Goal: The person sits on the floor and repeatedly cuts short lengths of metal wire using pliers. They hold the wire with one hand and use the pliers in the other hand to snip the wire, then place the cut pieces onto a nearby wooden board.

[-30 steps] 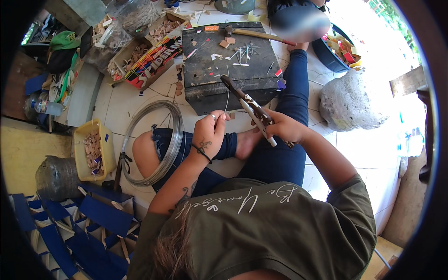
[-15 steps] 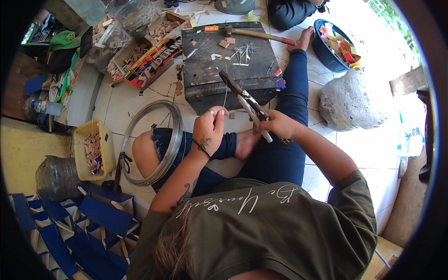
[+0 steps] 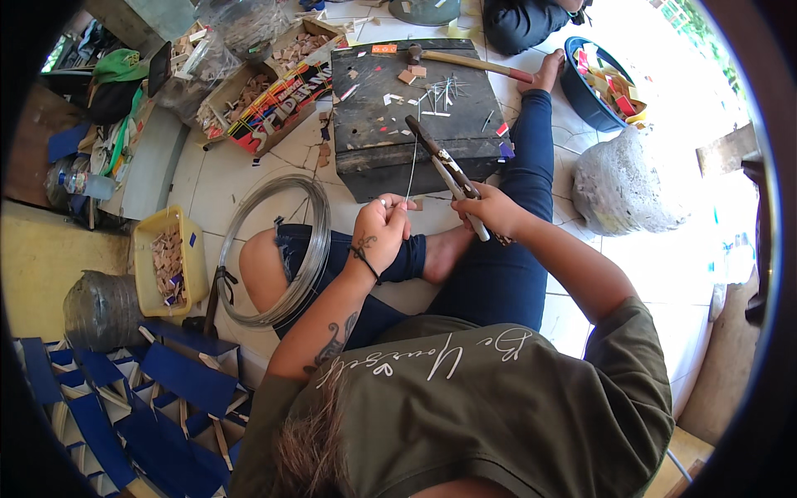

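Note:
Pinched between the thumb and fingers of my left hand is a thin metal wire, which rises toward the tool's jaws. My right hand is closed round the handles of long pliers, dark and worn with one pale handle. Their jaws point up and left, close to the wire; I cannot tell whether they touch it. In front stands a dark block bearing a hammer, several short wire pieces and small brown chips. A coil of wire leans over my left knee.
Left of the block is a printed cardboard box of small wood pieces. A yellow tub holds more. Blue-covered pieces are heaped lower left. At right are a dark basin and a plastic-wrapped bundle. Another person's dark-clothed leg shows at the top.
The view has shifted slightly, moving most things a little right. My hands still hold the wire and the pliers, and the pliers' jaws still lie near the wire.

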`<state>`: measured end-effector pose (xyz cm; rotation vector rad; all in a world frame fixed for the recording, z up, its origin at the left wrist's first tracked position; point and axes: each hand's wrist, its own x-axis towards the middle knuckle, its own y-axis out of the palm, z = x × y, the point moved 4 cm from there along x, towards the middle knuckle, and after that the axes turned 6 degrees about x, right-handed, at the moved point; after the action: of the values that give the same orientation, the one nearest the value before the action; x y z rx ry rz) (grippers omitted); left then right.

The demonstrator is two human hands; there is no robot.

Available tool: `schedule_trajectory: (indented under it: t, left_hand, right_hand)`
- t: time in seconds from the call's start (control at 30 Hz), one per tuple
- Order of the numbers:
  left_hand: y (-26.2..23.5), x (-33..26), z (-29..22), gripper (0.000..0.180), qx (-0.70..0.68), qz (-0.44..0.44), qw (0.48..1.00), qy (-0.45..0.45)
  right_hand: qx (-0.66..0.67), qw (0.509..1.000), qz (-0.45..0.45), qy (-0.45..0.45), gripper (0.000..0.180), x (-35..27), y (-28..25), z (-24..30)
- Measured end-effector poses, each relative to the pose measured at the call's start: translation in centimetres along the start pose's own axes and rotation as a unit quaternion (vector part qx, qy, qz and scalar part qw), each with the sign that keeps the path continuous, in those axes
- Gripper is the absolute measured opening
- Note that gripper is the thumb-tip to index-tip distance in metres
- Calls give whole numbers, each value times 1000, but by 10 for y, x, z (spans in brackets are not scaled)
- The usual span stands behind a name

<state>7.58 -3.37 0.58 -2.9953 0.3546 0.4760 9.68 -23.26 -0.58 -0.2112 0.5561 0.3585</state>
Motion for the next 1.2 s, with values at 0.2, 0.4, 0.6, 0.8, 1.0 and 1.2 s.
schedule_trajectory:
  t: [0.2, 0.4, 0.6, 0.8, 1.0, 1.2]
  left_hand:
    - [1, 4, -2, 17, -5, 2, 1000, 4]
    - [6, 6, -6, 17, -14, 9, 1000, 15]
    - [1, 6, -10, 17, -18, -5, 1000, 9]
    - [-2, 10, -19, 17, -65, -5, 997, 32]
    - [2, 17, -22, 17, -41, -8, 998, 43]
    - [7, 17, -24, 17, 30, -12, 997, 74]
  right_hand:
    - [-22, 1000, -11, 19, 20, -2, -2, 9]
    - [-75, 996, -47, -10, 27, 0, -6, 12]
    - [-165, 982, -74, -49, 34, -1, -21, 25]
    - [170, 976, 123, -51, 51, -19, -17, 23]
    - [74, 984, 153, -51, 69, -37, -7, 14]
    - [6, 989, 136, -65, 52, -34, -6, 18]
